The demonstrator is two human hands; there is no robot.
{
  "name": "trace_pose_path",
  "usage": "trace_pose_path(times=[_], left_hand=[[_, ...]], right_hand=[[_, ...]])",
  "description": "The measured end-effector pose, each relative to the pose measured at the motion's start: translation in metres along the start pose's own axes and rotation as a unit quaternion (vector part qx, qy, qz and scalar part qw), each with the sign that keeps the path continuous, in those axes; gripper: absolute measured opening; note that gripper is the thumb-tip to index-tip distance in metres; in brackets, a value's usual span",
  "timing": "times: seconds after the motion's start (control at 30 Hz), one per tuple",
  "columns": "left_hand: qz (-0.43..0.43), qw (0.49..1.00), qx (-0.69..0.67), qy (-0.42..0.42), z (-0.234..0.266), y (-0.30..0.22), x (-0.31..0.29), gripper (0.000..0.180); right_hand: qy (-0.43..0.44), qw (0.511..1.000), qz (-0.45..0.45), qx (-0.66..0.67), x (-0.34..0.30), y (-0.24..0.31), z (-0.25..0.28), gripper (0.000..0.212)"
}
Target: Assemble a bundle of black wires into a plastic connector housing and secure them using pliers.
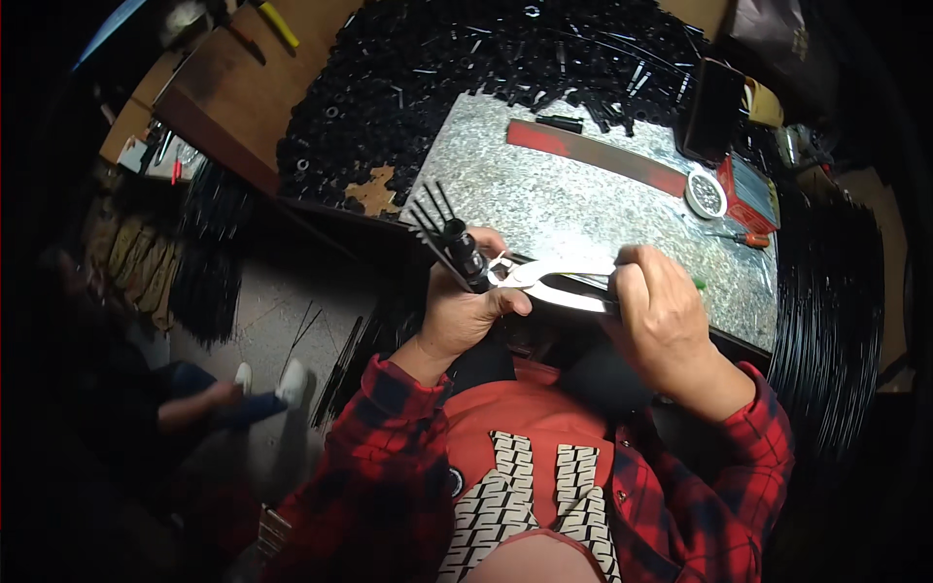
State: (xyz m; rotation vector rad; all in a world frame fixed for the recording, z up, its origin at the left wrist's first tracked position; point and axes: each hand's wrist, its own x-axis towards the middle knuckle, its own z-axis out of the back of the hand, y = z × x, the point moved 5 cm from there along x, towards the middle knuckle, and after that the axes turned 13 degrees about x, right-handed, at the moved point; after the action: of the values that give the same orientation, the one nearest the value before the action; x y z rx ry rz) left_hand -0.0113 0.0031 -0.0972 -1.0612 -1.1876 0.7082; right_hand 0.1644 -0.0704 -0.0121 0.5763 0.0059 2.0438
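Note:
My left hand (455, 316) is closed around a bundle of thin black ribs with a black tube (464, 249) in it, which looks like part of an umbrella frame. The rib ends fan out up and to the left. My right hand (659, 306) grips bright metal pliers (569, 266) by the handles, its fingers wrapped over their ends. The pliers' jaws are at the lower end of the bundle, beside my left thumb. Whether they bite on anything is too small to tell. A green tip (700, 284) shows just past my right hand.
Beyond the speckled board (476, 146) lies a heap of small black parts (389, 87). On the board are a red-grey strip (593, 155), a white cup (706, 194), a red box (746, 194) and a screwdriver (753, 240). Long black rods (826, 321) hang right. Another person's leg (248, 410) shows left.

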Motion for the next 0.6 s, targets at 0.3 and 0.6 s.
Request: trace_pose_path(times=[0.3, 0.6], left_hand=[[0.081, 0.976, -0.08, 0.187, -0.007, 0.0, -0.004, 0.05], [0.142, 0.965, -0.121, 0.185, -0.005, -0.005, -0.009, 0.04]], right_hand=[[0.161, 0.932, -0.105, 0.306, -0.025, 0.007, -0.016, 0.028], [0.217, 0.853, -0.244, 0.407, -0.024, 0.018, -0.022, 0.04]])
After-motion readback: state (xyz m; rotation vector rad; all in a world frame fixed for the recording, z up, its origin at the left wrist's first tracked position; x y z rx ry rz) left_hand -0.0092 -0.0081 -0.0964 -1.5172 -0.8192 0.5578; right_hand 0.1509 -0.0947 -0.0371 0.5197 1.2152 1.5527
